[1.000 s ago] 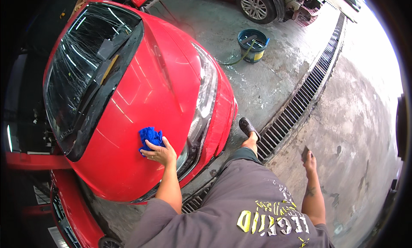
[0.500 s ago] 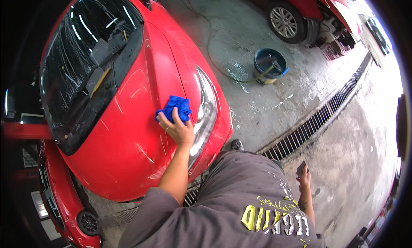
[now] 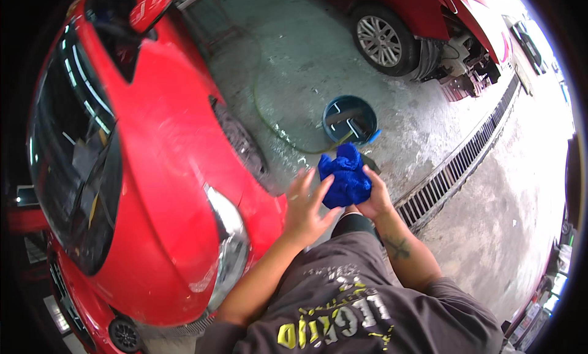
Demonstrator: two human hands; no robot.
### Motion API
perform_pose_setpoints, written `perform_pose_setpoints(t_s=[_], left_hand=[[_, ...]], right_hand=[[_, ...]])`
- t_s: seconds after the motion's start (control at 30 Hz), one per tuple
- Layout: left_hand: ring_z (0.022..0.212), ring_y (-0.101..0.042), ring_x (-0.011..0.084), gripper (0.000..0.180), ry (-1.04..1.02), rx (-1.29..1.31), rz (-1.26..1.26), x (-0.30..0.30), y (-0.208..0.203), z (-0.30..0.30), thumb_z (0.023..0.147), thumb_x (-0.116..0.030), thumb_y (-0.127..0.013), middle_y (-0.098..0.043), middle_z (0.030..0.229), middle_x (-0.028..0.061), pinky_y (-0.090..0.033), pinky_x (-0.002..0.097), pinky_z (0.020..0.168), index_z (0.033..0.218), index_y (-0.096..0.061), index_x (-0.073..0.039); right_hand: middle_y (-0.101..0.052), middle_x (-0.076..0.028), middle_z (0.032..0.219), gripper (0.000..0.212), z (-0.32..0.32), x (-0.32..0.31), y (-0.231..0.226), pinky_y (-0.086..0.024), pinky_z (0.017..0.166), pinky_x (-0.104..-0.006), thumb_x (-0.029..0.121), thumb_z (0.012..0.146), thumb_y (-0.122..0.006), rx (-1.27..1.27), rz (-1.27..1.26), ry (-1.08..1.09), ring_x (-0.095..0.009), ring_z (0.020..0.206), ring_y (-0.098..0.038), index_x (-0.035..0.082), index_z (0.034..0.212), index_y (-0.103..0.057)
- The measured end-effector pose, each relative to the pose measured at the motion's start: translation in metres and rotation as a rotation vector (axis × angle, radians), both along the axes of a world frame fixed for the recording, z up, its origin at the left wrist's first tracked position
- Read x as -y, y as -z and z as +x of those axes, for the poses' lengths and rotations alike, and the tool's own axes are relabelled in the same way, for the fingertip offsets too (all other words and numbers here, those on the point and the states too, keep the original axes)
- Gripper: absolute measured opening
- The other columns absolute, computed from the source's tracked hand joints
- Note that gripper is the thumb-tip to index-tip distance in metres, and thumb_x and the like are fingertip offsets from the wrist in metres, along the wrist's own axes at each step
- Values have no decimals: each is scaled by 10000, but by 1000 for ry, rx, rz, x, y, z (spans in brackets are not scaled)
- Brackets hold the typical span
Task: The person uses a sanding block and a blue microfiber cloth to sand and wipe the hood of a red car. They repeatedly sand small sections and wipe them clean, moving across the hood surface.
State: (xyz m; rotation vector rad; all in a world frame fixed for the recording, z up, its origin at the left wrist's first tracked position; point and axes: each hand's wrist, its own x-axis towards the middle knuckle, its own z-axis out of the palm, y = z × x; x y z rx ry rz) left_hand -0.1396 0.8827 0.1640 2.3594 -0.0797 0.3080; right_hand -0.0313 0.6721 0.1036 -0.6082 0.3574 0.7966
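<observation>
Grey cotton of the person's printed T-shirt [image 3: 343, 311] fills the bottom of the view, with both bare forearms rising out of it toward the middle of the scene. Just above, the right hand [image 3: 375, 197] closes its fingers round the lower edge of a crumpled blue cloth [image 3: 345, 176], held up in the air in front of the chest, over the wet floor rather than on the car. Beside it, the left hand [image 3: 305, 210] is spread open, fingers splayed, its fingertips touching the cloth's left side without gripping it. To the person's left stands a red car [image 3: 165, 188], its bonnet glossy, a headlight [image 3: 228, 243] near the left elbow and the dark windscreen [image 3: 73, 170] curving away toward the edge. Beyond the cloth, on the damp concrete floor [image 3: 294, 66], sits a blue bucket [image 3: 350, 119], with a thin hose [image 3: 269, 124] looping past it. A long metal drain grate [image 3: 456, 164] runs diagonally to the right of the hands. Farthest off, at the top, the wheel [image 3: 380, 41] of a second red car [image 3: 422, 11] shows, well apart from the person.
</observation>
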Motion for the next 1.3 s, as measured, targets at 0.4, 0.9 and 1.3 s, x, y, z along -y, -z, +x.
perform_pose_setpoints(t_s=[0.4,0.9,1.3], left_hand=[[1127,-798,359,468,-605,-1089,-123,-51,121,-110,1039,-303,-793,-801,1216,236,-626,449,995,1384,-699,-2],[1025,-834,264,468,-1151,-1457,-334,58,50,-167,1047,-403,-805,-848,1064,149,-648,406,887,1399,-711,-110],[1042,-779,244,478,-1255,-946,-545,38,31,-139,1075,-383,-763,-807,1135,161,-614,395,927,1433,-690,-74]], right_hand=[[-668,-234,1466,545,346,61,417,-527,1162,-498,68,944,-730,1071,-1422,-578,-466,1323,-653,153,1481,-692],[-784,-273,1214,365,417,72,583,-594,1023,-546,217,944,-761,998,-1686,-1162,-483,1182,-740,13,1244,-725],[-748,-35,1015,348,421,97,317,-548,528,-321,149,941,-753,266,-942,-263,-153,766,-710,48,1267,-685]])
